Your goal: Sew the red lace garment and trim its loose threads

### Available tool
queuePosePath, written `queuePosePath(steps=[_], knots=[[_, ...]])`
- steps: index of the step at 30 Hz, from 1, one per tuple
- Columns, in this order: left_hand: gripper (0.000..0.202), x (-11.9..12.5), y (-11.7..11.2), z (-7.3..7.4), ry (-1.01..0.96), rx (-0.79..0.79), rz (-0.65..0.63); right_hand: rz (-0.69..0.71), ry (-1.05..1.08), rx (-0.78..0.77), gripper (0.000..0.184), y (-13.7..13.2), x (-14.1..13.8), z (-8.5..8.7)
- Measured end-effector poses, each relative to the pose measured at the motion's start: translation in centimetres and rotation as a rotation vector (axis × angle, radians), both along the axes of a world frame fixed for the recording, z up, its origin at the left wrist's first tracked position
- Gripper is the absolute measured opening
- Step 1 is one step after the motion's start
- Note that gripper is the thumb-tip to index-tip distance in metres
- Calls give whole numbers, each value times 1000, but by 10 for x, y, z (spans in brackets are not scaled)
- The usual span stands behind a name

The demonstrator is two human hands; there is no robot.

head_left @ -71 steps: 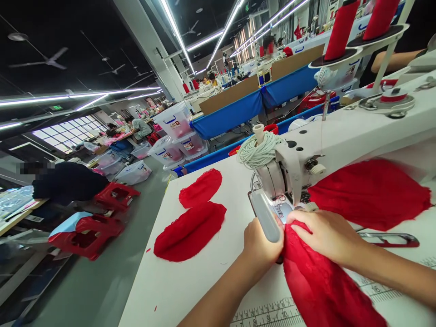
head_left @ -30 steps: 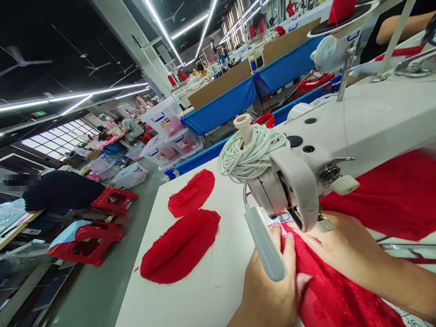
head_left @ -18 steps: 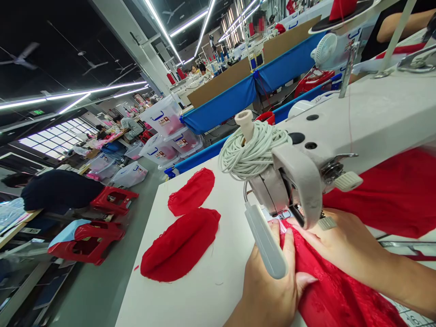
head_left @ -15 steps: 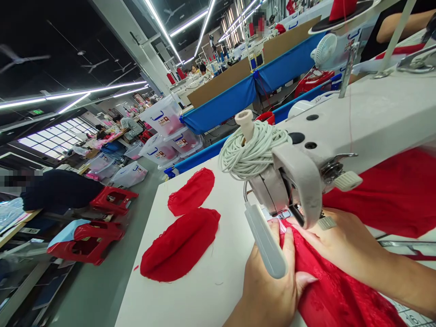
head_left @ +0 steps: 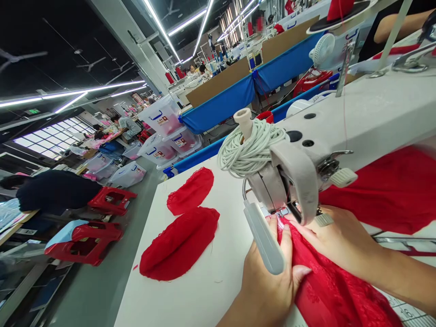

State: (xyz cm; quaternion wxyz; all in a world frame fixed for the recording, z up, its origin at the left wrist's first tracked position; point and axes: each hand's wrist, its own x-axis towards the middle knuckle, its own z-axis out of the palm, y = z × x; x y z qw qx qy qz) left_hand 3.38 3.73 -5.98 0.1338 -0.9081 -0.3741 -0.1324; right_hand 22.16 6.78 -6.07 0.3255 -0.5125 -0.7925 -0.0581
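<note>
Red lace fabric (head_left: 327, 277) runs from the lower right up under the needle area of a white sewing machine (head_left: 374, 118). My left hand (head_left: 269, 281) lies on its left edge, fingertips close to the presser foot, thumb and fingers closed on the cloth. A grey lever (head_left: 264, 238) on the machine covers part of that hand. On the other side, my right hand (head_left: 340, 236) grips the same fabric, with its fingertips partly hidden behind the machine head. A bundle of pale cord (head_left: 252, 147) sits on top of the head.
Two red fabric pieces, a larger one (head_left: 180, 245) and a smaller one (head_left: 190, 190), lie on the white table (head_left: 190, 299). More red cloth (head_left: 384, 190) rests behind my right hand. Clear plastic bins (head_left: 160, 116), red stools (head_left: 91, 240) and people at work stand beyond.
The camera view has shifted slightly. Both hands stay on the lace fabric at the machine, with hardly any visible movement. The loose red pieces lie as before.
</note>
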Motion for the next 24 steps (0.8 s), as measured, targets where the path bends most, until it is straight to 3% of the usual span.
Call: queuePosePath(steps=[16, 24], knots=[[67, -3, 0, -8, -36, -20, 4, 32, 26, -64, 31, -1, 1, 0], [62, -4, -4, -16, -80, 173, 52, 44, 0, -92, 33, -1, 1, 0]])
